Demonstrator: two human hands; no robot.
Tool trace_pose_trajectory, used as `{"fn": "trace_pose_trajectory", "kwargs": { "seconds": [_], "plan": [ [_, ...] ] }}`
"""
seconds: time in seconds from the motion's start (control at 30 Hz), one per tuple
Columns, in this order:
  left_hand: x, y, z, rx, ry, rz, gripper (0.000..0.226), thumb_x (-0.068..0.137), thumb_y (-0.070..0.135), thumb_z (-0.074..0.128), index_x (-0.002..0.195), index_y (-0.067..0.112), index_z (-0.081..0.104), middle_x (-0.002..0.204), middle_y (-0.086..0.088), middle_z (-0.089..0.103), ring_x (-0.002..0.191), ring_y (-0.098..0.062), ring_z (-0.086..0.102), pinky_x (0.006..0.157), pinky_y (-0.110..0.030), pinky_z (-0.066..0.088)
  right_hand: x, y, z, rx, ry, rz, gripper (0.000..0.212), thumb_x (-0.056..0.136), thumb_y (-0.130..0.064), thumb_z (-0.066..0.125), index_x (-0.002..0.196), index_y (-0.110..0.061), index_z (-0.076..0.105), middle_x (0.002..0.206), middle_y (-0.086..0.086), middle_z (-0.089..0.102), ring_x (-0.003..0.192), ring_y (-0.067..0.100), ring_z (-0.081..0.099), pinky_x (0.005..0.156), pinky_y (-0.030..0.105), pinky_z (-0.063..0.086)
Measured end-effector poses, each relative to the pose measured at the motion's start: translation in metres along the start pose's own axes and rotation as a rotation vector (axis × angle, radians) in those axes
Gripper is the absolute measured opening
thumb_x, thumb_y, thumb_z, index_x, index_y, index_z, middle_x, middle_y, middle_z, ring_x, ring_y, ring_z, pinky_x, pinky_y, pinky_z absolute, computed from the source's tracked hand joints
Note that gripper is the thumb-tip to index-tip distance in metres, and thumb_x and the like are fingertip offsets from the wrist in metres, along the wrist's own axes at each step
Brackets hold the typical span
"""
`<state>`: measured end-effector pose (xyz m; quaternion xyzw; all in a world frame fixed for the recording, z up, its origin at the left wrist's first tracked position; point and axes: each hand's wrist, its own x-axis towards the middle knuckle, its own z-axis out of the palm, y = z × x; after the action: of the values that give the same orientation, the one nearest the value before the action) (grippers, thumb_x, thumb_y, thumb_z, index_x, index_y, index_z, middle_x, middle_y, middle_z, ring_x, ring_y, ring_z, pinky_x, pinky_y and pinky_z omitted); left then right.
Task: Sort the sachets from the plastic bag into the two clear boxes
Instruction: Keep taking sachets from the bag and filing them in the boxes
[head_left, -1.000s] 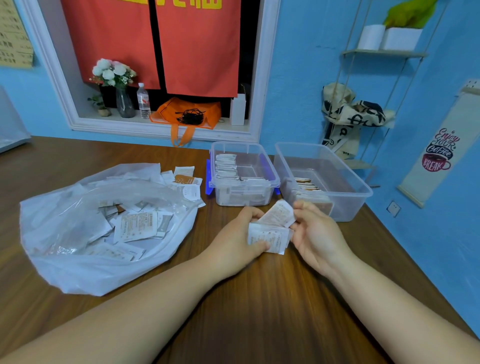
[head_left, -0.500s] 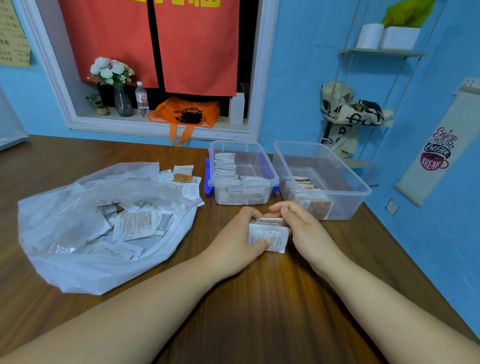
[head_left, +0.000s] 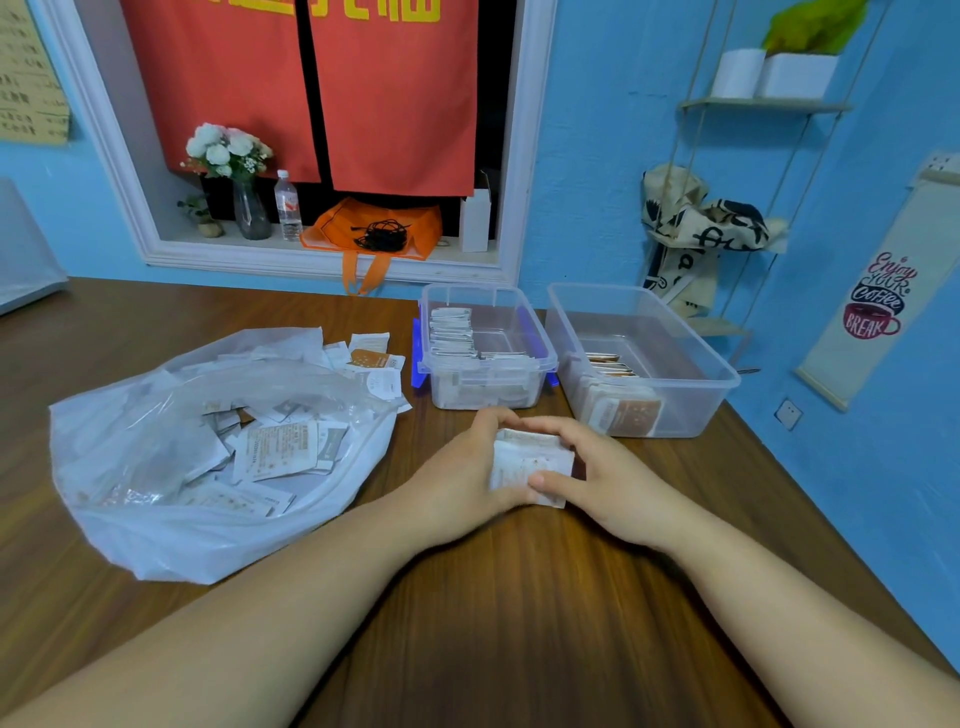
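A small stack of white sachets (head_left: 530, 457) stands on the wooden table (head_left: 519, 623), squeezed between both hands. My left hand (head_left: 462, 475) grips its left side and my right hand (head_left: 608, 478) grips its right side, thumb across the front. The clear plastic bag (head_left: 171, 525) lies open at the left with several white sachets inside. Behind the hands stand two clear boxes: the left box (head_left: 540, 358) with blue clips holds white sachets, the right box (head_left: 727, 379) holds brown-printed sachets.
A few loose sachets (head_left: 374, 358) lie by the bag's mouth next to the left box. The table's right edge runs close to the blue wall. A window ledge behind holds flowers, a bottle and an orange bag (head_left: 374, 228).
The two fanned sachets in my hands have been pushed together into one squared stack. My right hand closed in over it. Bag and boxes have not moved.
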<state>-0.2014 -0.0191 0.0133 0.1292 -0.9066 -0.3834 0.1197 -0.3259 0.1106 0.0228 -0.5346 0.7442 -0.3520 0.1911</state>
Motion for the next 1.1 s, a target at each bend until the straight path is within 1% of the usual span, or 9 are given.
{"fn": "trace_pose_trajectory", "kwargs": {
  "seconds": [0.13, 0.33, 0.53, 0.63, 0.8, 0.9, 0.97, 1.03, 1.1],
  "plan": [
    [0.000, -0.005, -0.007, 0.078, -0.040, -0.013, 0.054, 0.080, 0.036, 0.071, 0.120, 0.032, 0.036, 0.111, 0.011, 0.053, 0.095, -0.003, 0.056, 0.076, -0.018, 0.048, -0.001, 0.000, 0.000, -0.146, 0.003, -0.030, 0.039, 0.091, -0.027, 0.058, 0.126, -0.038, 0.044, 0.118, -0.021, 0.049, 0.108, -0.007, 0.046, 0.086, 0.011, 0.040],
    [-0.001, -0.002, -0.003, 0.255, -0.016, 0.068, 0.042, 0.085, 0.041, 0.064, 0.119, 0.024, 0.047, 0.109, 0.008, 0.053, 0.100, -0.004, 0.043, 0.076, -0.019, 0.036, -0.003, -0.006, -0.001, -0.326, -0.048, -0.072, 0.039, 0.089, -0.036, 0.060, 0.125, -0.031, 0.045, 0.115, -0.017, 0.049, 0.100, -0.003, 0.049, 0.084, 0.014, 0.043],
    [0.003, 0.012, -0.005, 0.206, -0.024, 0.071, 0.044, 0.085, 0.038, 0.064, 0.121, 0.026, 0.041, 0.113, 0.008, 0.057, 0.098, -0.003, 0.054, 0.084, -0.023, 0.048, -0.002, -0.017, -0.022, -0.394, -0.123, -0.117, 0.037, 0.085, -0.035, 0.065, 0.115, -0.030, 0.045, 0.108, -0.014, 0.054, 0.092, 0.000, 0.053, 0.078, 0.021, 0.049],
    [0.011, 0.028, -0.010, 0.061, 0.040, 0.084, 0.044, 0.080, 0.034, 0.071, 0.109, 0.033, 0.038, 0.106, 0.012, 0.058, 0.093, -0.004, 0.058, 0.080, -0.023, 0.053, -0.003, -0.024, -0.049, -0.363, -0.144, -0.111, 0.040, 0.084, -0.032, 0.067, 0.116, -0.030, 0.044, 0.106, -0.016, 0.053, 0.093, 0.001, 0.052, 0.076, 0.019, 0.048],
    [0.047, 0.058, -0.007, -0.054, 0.161, 0.176, 0.041, 0.076, 0.025, 0.076, 0.107, 0.023, 0.049, 0.101, 0.005, 0.062, 0.091, -0.011, 0.060, 0.075, -0.020, 0.049, 0.006, -0.018, -0.107, -0.173, -0.133, -0.016, 0.039, 0.081, -0.021, 0.071, 0.110, -0.033, 0.048, 0.101, -0.012, 0.058, 0.084, -0.001, 0.056, 0.072, 0.015, 0.046],
    [0.071, 0.064, 0.004, -0.138, 0.264, 0.179, 0.032, 0.079, 0.029, 0.073, 0.103, 0.027, 0.052, 0.097, 0.013, 0.063, 0.087, 0.000, 0.058, 0.077, -0.015, 0.047, 0.021, -0.002, -0.133, -0.119, -0.113, 0.031, 0.038, 0.081, -0.020, 0.071, 0.113, -0.029, 0.053, 0.100, -0.009, 0.064, 0.086, 0.007, 0.060, 0.078, 0.024, 0.048],
    [0.084, 0.060, 0.011, -0.017, 0.341, 0.159, 0.032, 0.081, 0.037, 0.069, 0.108, 0.028, 0.053, 0.101, 0.018, 0.058, 0.096, 0.000, 0.054, 0.083, -0.015, 0.043, 0.036, 0.011, -0.146, -0.042, -0.087, 0.058, 0.032, 0.083, -0.016, 0.069, 0.108, -0.029, 0.055, 0.097, -0.007, 0.065, 0.085, 0.010, 0.061, 0.078, 0.026, 0.048],
    [0.092, 0.051, 0.018, 0.215, 0.390, 0.112, 0.046, 0.083, 0.045, 0.064, 0.121, 0.024, 0.052, 0.116, 0.010, 0.056, 0.113, -0.009, 0.048, 0.093, -0.022, 0.037, 0.056, 0.026, -0.157, 0.096, -0.035, 0.107, 0.027, 0.085, -0.007, 0.065, 0.103, -0.025, 0.055, 0.098, -0.003, 0.062, 0.085, 0.011, 0.060, 0.076, 0.023, 0.050],
    [0.095, 0.041, 0.023, 0.339, 0.409, 0.089, 0.052, 0.085, 0.050, 0.058, 0.127, 0.022, 0.050, 0.127, 0.006, 0.052, 0.120, -0.012, 0.043, 0.098, -0.023, 0.032, 0.079, 0.042, -0.164, 0.109, 0.014, 0.157, 0.027, 0.086, -0.005, 0.063, 0.105, -0.021, 0.052, 0.104, 0.001, 0.058, 0.088, 0.013, 0.060, 0.077, 0.025, 0.052]
  ]
}}
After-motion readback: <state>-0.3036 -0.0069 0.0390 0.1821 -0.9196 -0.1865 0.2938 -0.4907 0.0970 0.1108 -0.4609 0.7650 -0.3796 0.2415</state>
